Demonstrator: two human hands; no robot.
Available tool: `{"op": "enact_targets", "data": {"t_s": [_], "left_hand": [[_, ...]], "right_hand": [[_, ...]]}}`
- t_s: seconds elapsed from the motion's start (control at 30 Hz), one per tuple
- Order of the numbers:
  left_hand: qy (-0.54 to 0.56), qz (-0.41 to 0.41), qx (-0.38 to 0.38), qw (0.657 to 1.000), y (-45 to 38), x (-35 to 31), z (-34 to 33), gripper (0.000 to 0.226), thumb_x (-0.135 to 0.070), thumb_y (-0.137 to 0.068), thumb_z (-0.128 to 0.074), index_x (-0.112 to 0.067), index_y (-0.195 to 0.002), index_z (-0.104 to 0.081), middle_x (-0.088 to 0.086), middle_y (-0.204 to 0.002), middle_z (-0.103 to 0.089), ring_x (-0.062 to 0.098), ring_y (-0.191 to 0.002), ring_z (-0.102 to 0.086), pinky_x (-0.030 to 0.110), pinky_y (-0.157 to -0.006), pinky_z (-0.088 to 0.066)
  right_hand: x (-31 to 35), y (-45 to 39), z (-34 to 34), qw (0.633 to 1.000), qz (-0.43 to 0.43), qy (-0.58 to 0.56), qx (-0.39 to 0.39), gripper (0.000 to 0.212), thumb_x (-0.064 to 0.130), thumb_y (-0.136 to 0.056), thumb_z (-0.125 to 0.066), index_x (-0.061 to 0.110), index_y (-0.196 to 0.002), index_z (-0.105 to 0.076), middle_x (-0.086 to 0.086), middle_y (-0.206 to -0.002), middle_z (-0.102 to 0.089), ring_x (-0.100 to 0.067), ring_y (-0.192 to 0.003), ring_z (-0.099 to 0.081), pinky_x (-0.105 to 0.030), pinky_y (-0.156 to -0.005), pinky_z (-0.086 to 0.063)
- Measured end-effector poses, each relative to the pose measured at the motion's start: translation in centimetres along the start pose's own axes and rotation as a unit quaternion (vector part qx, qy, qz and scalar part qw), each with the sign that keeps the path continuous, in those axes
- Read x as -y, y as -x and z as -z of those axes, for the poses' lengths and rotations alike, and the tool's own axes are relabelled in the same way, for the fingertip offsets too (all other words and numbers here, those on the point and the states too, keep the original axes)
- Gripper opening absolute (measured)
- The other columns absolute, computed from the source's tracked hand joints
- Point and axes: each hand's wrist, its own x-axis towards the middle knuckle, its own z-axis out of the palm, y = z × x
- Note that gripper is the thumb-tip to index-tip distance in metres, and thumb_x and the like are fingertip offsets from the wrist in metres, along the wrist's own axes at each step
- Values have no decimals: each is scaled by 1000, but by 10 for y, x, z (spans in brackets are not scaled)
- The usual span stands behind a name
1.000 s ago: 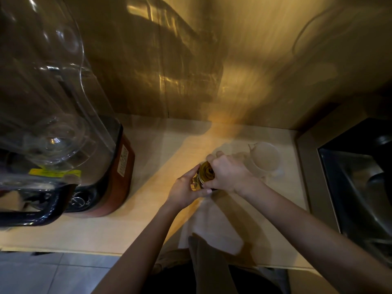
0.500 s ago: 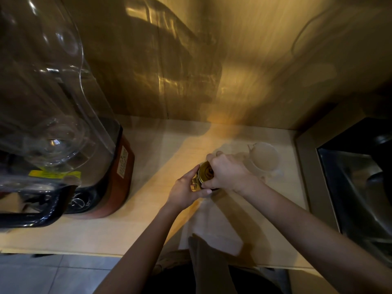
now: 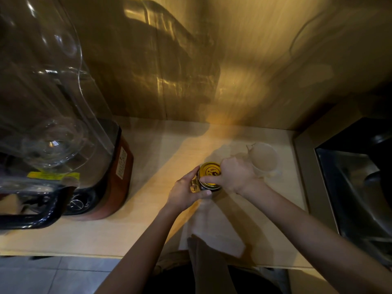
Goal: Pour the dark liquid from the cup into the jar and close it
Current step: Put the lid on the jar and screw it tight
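Note:
A glass jar (image 3: 196, 186) stands on the pale wooden counter (image 3: 148, 219) in front of me. A yellow lid (image 3: 210, 171) with a dark print sits on top of the jar. My left hand (image 3: 186, 190) wraps the jar's left side. My right hand (image 3: 234, 174) grips the lid's right rim, thumb across its near edge. Just to the right stands a clear plastic cup (image 3: 264, 160) with a handle; it looks empty of dark liquid. The jar's contents are hidden by the lid and my hands.
A large blender (image 3: 63, 128) with a clear cover and red-brown base fills the left side. A steel sink (image 3: 358, 187) lies to the right. A light cloth (image 3: 214, 236) hangs over the counter's front edge. A wooden wall stands behind.
My right hand has shifted slightly on the lid, uncovering more of its yellow top. The jar, the cup and my left hand stay in place.

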Motion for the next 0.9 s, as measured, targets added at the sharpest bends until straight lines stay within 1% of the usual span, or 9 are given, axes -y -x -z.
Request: {"op": "enact_targets", "data": {"t_s": [0.07,0.1,0.17,0.23,0.3,0.37,0.57,0.77,0.9], "left_hand": [[1,1,3,1000,0,0,0,87,-43,-68,-74,-25,-142,-30,2,-139,-51,19,-126,-48,35,-101,-43],[1,3,4,1000,1,0,0,87,-43,-68,-73,-24,-142,-30,3,-139,-51,19,-126,-48,37,-101,-43],[-1,4,3,1000,1,0,0,87,-43,-68,-73,-23,-142,-30,4,-140,-51,21,-127,-48,40,-103,-42],[-5,5,2,1000,1,-1,0,88,-43,-69,-73,-22,-142,-29,5,-141,-49,22,-127,-48,40,-103,-42],[-12,8,3,1000,1,-1,0,90,-43,-69,-73,-21,-143,-27,6,-143,-47,23,-129,-46,38,-104,-41],[-13,9,0,1000,1,-1,-1,89,-42,-69,-73,-22,-143,-27,5,-142,-48,21,-129,-46,35,-104,-41],[-8,10,-6,1000,1,-1,0,87,-42,-68,-74,-26,-141,-31,2,-141,-50,20,-128,-47,34,-102,-42],[-13,15,-6,1000,0,-2,-1,87,-42,-68,-74,-25,-142,-30,3,-141,-49,21,-128,-46,34,-102,-42],[-19,9,-10,1000,1,-2,-1,87,-42,-69,-73,-23,-142,-30,4,-141,-49,22,-128,-47,35,-102,-42]], "right_hand": [[-6,2,8,999,5,32,1,64,73,-69,-58,14,-52,-42,1,-53,-45,-21,-55,-51,-25,-49,-36],[-7,2,12,998,31,49,-9,58,67,-69,-64,13,-57,-46,0,-59,-49,-23,-64,-55,-27,-54,-38],[-9,0,15,992,112,50,-5,45,47,-69,-76,14,-92,-56,-7,-94,-59,-27,-96,-57,-32,-67,-45],[-8,-2,13,982,172,52,55,80,26,-68,-81,20,-134,-36,-9,-136,-41,-31,-122,-40,-41,-90,-45],[-7,-5,9,974,197,67,91,92,18,-74,-77,27,-144,-18,-9,-150,-24,-33,-131,-29,-43,-101,-38],[-6,-8,2,969,212,77,97,84,22,-79,-73,28,-144,-20,-10,-143,-32,-32,-126,-35,-44,-101,-40],[-3,-7,2,977,193,80,39,76,36,-70,-79,21,-133,-39,-12,-115,-48,-30,-107,-51,-39,-79,-48],[-2,-6,2,977,190,97,1,75,45,-67,-78,19,-127,-43,-11,-113,-50,-29,-105,-53,-38,-77,-49],[-2,-7,-1,982,173,78,9,77,50,-64,-79,13,-124,-44,-13,-113,-51,-29,-101,-55,-38,-77,-50]]}}
